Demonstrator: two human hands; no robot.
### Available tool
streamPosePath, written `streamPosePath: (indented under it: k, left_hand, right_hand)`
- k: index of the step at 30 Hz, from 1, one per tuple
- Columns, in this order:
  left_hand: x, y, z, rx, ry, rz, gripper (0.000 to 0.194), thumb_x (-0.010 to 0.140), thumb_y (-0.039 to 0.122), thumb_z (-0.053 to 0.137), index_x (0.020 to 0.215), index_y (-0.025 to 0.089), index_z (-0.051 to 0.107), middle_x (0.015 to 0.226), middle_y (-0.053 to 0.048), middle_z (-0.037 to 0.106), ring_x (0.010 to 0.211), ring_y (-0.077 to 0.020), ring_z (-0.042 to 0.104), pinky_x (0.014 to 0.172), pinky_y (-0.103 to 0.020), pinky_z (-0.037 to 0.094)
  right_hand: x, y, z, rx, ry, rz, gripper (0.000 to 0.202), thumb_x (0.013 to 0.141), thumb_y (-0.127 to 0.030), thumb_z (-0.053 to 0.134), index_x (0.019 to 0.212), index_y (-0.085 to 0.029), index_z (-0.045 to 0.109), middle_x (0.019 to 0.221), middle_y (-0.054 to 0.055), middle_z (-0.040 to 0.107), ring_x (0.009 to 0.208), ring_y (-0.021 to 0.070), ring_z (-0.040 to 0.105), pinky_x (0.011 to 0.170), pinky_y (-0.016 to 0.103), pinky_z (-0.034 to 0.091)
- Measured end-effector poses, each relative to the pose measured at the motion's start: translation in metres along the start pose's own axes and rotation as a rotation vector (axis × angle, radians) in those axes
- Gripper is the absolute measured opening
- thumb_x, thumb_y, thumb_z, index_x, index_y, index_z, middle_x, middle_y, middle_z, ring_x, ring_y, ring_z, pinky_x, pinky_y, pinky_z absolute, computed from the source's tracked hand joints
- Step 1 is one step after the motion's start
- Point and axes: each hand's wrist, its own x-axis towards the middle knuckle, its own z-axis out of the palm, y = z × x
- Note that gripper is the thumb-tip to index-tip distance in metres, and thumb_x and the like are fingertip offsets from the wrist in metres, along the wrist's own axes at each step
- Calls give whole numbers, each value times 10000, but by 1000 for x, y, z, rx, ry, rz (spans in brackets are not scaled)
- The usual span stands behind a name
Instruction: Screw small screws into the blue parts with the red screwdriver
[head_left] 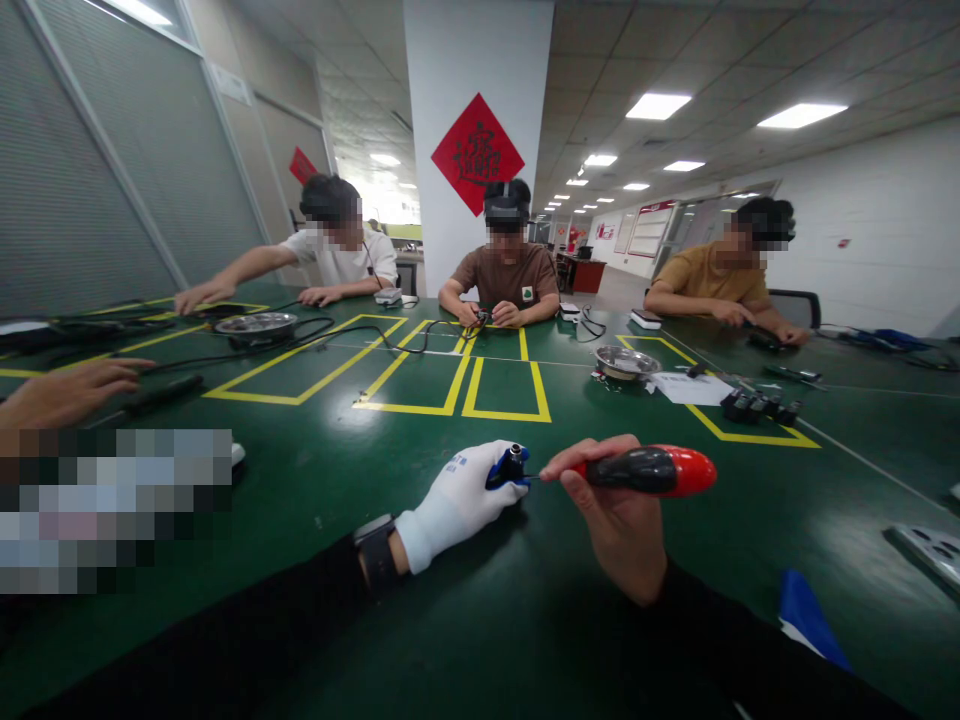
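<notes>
My left hand (469, 495), in a white glove with blue fingertips, is closed around a small black part (513, 462) with a round metal piece on top. Opposite it, my right hand (619, 520) is bare and grips a screwdriver (652, 470) with a red and black handle. The screwdriver lies about level, its thin shaft pointing left. Its tip reaches the black part by the gloved fingers; whether it sits in a screw I cannot tell. Both hands are just above the green table (480, 620).
A metal bowl (627, 362), a paper sheet (694, 389) and several black parts (757, 405) lie right of centre. Another bowl (255, 326) stands far left. A blue-and-white glove (810, 615) lies near my right arm. Co-workers sit across the table; another person's hand (75, 390) reaches in at left.
</notes>
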Motion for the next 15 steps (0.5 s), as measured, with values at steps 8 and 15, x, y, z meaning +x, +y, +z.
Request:
streamPosePath:
  k: [8, 15]
  left_hand:
    - [0, 0, 0, 1, -3, -7, 252, 786, 287, 619, 1027, 212, 624, 954, -38, 672, 874, -216, 619, 815, -318, 479]
    - [0, 1, -1, -1, -5, -5, 252, 790, 282, 609, 1030, 205, 622, 965, -46, 672, 890, -217, 619, 829, -322, 477]
  right_hand:
    - [-1, 5, -3, -44, 46, 50, 297, 905, -240, 476, 1198, -275, 449, 903, 11, 580, 821, 183, 604, 843, 436, 485]
    - [0, 3, -5, -130, -23, -5, 178, 853, -187, 597, 986, -255, 498, 1097, 53, 609, 994, 222, 615, 873, 456, 495]
